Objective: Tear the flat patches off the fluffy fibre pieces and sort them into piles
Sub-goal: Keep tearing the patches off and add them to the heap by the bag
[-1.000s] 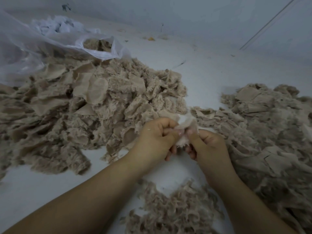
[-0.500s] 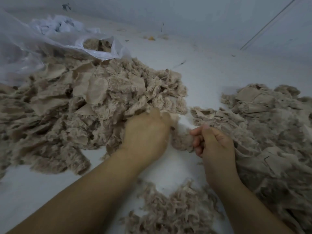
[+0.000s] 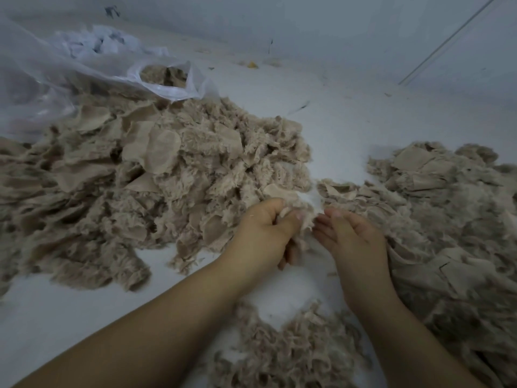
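The small beige fluffy fibre piece, pale and wispy at its upper edge, sat between the two hands at the near edge of the large left heap of beige fluffy pieces and flat patches. That heap mixed shaggy tufts with smooth, flat tan patches, several lying face up near its top.

The left hand was knuckles-up with its fingers curled round the fibre piece, thumb pressed into the fluff. The right hand lay beside it, back upward, its fingers fairly straight and pointing at the piece; whether its fingertips touched or pinched the fluff could not be told. Both bare forearms reached in from the bottom edge.

Three heaps lay on the white table surface: the large left one, a right heap of beige scraps just beside the right hand, and a smaller near pile of stringy beige fibre between the forearms. One clear plastic bag lay behind the left heap, with beige material showing in its mouth.
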Demonstrator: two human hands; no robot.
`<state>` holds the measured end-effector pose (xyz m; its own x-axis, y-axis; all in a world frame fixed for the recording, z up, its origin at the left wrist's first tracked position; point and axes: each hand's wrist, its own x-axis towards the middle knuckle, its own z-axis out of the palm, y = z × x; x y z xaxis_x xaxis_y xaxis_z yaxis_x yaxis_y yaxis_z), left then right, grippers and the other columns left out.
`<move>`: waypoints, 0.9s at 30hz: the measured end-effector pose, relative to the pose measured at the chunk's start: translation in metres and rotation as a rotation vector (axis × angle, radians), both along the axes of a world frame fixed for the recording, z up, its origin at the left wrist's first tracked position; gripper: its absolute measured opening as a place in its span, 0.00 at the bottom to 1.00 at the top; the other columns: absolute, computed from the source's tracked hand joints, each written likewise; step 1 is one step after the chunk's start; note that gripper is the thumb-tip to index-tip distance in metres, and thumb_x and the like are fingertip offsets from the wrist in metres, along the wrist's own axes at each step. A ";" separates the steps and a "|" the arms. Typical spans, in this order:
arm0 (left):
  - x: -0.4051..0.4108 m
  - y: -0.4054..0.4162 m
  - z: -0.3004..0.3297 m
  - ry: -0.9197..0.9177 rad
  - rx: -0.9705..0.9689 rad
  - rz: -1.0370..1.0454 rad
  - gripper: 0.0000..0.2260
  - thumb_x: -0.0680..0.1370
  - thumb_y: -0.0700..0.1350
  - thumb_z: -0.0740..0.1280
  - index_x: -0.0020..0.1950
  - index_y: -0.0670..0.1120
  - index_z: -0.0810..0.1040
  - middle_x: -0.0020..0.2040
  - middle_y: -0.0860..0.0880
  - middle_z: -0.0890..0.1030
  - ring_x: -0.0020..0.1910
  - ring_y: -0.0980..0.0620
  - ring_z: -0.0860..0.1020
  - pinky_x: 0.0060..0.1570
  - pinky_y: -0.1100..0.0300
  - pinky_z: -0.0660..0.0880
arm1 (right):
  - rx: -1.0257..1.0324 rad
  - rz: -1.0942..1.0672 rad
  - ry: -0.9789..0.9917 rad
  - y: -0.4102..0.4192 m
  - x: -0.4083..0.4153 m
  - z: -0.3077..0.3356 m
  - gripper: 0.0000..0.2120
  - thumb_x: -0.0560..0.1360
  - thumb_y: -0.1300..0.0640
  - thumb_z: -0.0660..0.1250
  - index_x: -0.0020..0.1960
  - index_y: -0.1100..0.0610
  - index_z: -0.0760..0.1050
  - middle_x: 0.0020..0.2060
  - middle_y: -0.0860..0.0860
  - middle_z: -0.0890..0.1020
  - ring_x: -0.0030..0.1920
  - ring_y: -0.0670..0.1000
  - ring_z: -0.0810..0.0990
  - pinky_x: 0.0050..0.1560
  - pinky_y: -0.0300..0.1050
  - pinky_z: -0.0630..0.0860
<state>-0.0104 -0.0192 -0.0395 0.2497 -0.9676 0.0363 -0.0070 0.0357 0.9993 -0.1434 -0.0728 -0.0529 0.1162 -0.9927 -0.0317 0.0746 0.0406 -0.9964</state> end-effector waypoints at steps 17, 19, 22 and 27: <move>-0.002 -0.001 -0.011 0.053 0.021 -0.091 0.04 0.80 0.41 0.67 0.47 0.44 0.72 0.30 0.45 0.79 0.22 0.50 0.75 0.19 0.62 0.68 | -0.179 0.103 0.066 0.007 -0.003 0.005 0.20 0.73 0.45 0.68 0.32 0.60 0.81 0.28 0.57 0.81 0.29 0.51 0.78 0.32 0.42 0.76; 0.002 -0.002 -0.011 0.153 0.026 -0.059 0.08 0.82 0.39 0.63 0.42 0.44 0.73 0.29 0.45 0.78 0.21 0.50 0.73 0.19 0.63 0.67 | -0.189 0.080 0.081 0.006 -0.003 0.002 0.19 0.73 0.44 0.67 0.31 0.57 0.80 0.28 0.56 0.82 0.30 0.48 0.79 0.33 0.38 0.76; 0.005 -0.003 -0.010 0.249 0.042 -0.020 0.11 0.82 0.39 0.60 0.40 0.43 0.72 0.28 0.44 0.78 0.20 0.49 0.73 0.18 0.63 0.66 | -0.206 0.058 0.096 0.005 -0.002 -0.001 0.19 0.79 0.51 0.66 0.32 0.56 0.79 0.29 0.54 0.83 0.30 0.46 0.80 0.32 0.36 0.75; 0.004 -0.001 -0.014 0.201 -0.059 -0.035 0.13 0.75 0.44 0.72 0.55 0.47 0.72 0.34 0.45 0.78 0.22 0.48 0.74 0.20 0.61 0.69 | -0.277 0.077 0.169 0.005 -0.004 -0.001 0.24 0.81 0.56 0.65 0.31 0.69 0.70 0.24 0.62 0.72 0.26 0.53 0.67 0.28 0.48 0.66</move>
<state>-0.0061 -0.0205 -0.0532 0.2237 -0.9736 0.0462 0.1949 0.0911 0.9766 -0.1471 -0.0675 -0.0542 0.2071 -0.9548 0.2132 -0.0852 -0.2347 -0.9683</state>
